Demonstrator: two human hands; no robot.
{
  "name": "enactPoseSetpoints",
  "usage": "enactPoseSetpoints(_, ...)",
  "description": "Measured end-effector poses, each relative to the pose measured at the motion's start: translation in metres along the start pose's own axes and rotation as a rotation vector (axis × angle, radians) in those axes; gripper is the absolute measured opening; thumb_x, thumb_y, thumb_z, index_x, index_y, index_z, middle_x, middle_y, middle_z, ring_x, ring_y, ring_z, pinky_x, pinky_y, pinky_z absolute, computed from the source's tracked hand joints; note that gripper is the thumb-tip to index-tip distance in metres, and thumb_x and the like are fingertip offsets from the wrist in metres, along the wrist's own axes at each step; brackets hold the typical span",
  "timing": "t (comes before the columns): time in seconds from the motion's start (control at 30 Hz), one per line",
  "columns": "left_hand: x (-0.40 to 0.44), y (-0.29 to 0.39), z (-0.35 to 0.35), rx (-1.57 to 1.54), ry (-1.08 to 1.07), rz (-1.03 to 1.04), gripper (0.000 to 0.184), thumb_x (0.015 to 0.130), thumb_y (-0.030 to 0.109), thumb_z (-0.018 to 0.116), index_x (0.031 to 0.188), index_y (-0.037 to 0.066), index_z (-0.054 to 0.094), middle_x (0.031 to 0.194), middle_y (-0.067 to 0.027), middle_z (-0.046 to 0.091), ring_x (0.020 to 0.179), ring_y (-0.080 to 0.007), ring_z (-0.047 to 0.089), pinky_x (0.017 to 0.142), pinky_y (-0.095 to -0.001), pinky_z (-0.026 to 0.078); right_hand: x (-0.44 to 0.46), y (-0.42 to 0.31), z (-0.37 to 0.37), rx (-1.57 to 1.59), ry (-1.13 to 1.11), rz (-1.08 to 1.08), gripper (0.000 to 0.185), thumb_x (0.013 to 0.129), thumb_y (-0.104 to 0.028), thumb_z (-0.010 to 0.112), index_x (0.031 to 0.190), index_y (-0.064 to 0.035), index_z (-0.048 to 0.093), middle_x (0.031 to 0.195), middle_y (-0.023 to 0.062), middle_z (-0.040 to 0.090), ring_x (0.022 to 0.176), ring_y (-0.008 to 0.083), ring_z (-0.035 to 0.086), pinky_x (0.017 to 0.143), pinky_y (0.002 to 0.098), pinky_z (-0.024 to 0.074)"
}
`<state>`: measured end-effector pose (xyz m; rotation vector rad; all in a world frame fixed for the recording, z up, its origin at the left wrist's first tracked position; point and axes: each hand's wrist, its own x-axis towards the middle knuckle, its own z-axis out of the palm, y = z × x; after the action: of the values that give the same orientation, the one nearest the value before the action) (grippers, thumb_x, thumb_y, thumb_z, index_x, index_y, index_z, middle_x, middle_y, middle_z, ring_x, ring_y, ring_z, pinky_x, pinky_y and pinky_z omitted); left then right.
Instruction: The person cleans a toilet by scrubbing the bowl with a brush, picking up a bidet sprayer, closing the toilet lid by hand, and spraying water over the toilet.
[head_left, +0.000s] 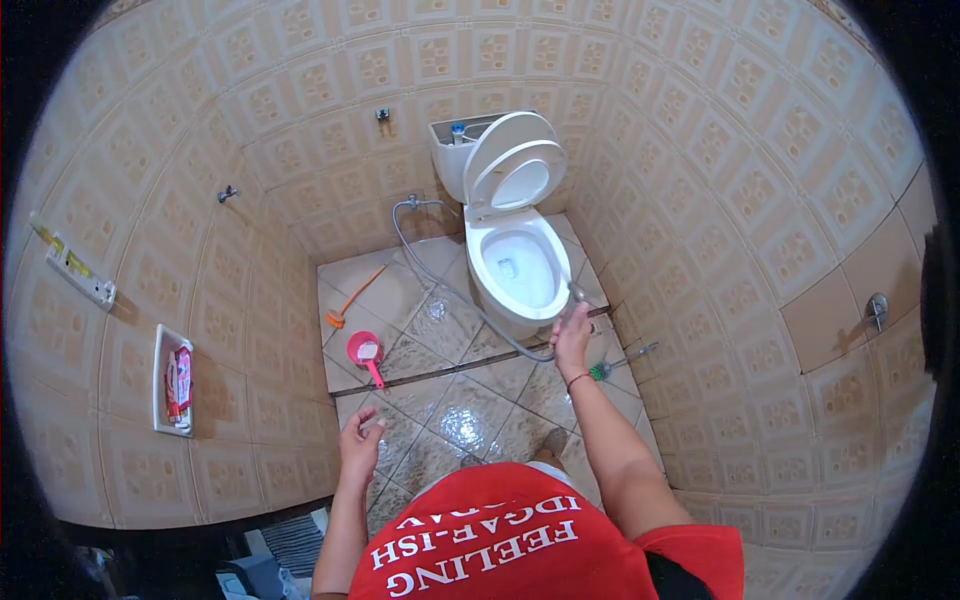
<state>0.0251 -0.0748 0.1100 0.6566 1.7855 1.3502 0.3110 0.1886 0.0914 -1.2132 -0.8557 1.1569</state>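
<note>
My right hand [571, 342] is closed around a bidet sprayer [577, 292], its head by the front right rim of the toilet [553, 252]. A grey hose [455, 290] runs from the hand across the floor to a wall valve [412, 202]. The toilet's seat and lid [512, 150] are raised, and its tank stands uncovered. My left hand [360, 440] hangs low with loosely curled fingers apart, nothing visible in them. Just ahead of it, a pink dipper [364, 347] lies on the floor with something pale inside.
An orange-handled brush [338, 317] lies near the left wall. A green-bristled brush [600, 371] lies by the right wall. The tiled floor [462, 425] is wet, with a low step [430, 376] across it. Taps [228, 193] and a recessed soap shelf [160, 395] are on the left wall.
</note>
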Motion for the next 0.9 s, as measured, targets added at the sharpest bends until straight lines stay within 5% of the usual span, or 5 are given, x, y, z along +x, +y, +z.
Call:
enactPoseSetpoints(0.07, 0.002, 0.0, 0.0, 0.023, 0.006, -0.017, 0.036, 0.076, 0.004, 0.059, 0.11, -0.002, 0.049, 0.107, -0.0106, 0.053, 0.084, -0.0119, 0.054, 0.072, -0.0227, 0.042, -0.004, -0.007, 0.009, -0.08, -0.143, -0.032, 0.05, 0.088, -0.053, 0.026, 0.073, -0.0074, 0.041, 0.051, 0.0006, 0.04, 0.036, 0.0084, 0.037, 0.03, 0.022, 0.0298)
enactPoseSetpoints(0.5, -0.007, 0.003, -0.002, 0.004, 0.02, -0.033, 0.037, 0.076, 0.005, 0.06, 0.11, -0.002, 0.048, 0.105, -0.0096, 0.053, 0.079, -0.0105, 0.053, 0.069, -0.0224, 0.042, -0.036, 0.015, -0.011, -0.096, -0.142, 0.031, 0.05, 0.089, -0.052, 0.026, 0.074, -0.0074, 0.043, 0.051, -0.0002, 0.04, 0.036, 0.008, 0.036, 0.032, 0.021, 0.0299)
enactPoseSetpoints(0.6, -0.007, -0.003, -0.002, 0.035, 0.012, -0.024, 0.035, 0.076, 0.008, 0.061, 0.108, -0.001, 0.05, 0.103, -0.0083, 0.054, 0.078, -0.0115, 0.054, 0.068, -0.0236, 0.043, -0.038, 0.018, -0.02, -0.035, 0.043, 0.096, 0.049, 0.088, -0.052, 0.026, 0.076, -0.008, 0.043, 0.051, -0.0007, 0.039, 0.037, 0.0077, 0.036, 0.033, 0.0205, 0.03)
enactPoseSetpoints(0.9, -0.002, -0.007, 0.004, 0.072, -0.024, -0.028, 0.038, 0.076, 0.007, 0.061, 0.111, -0.001, 0.048, 0.106, -0.0099, 0.054, 0.077, -0.0102, 0.053, 0.067, -0.0224, 0.042, -0.035, -0.002, -0.002, -0.032, -0.008, -0.055, 0.052, 0.088, -0.055, 0.025, 0.073, -0.0077, 0.041, 0.05, 0.0001, 0.039, 0.037, 0.0083, 0.037, 0.032, 0.0209, 0.0302)
